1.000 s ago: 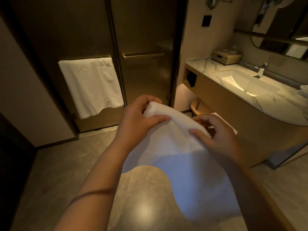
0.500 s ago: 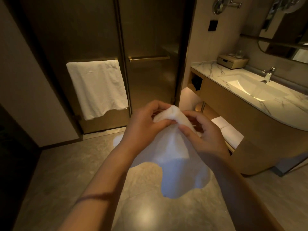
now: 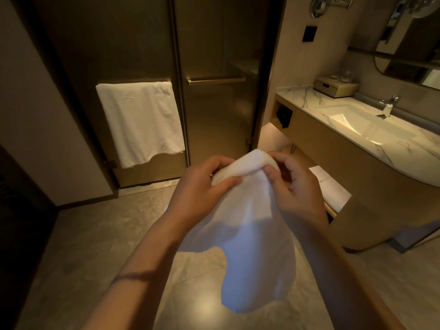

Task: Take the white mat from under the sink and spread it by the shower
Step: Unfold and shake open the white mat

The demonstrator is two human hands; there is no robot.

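Both grips [image 3: 202,184] [image 3: 297,189] atop hanging white mat [image 3: 250,222]

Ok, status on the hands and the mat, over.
Left hand and right hand: both grip the mat at its top edge. Mat hanging, not yet spread. Floor by shower door looks unobstructed.

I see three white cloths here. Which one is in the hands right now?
The white mat, pinched at its top edge by the left hand and right hand, hanging above the floor. The towel drapes over the shower-door bar; the folded cloth lies under the sink.
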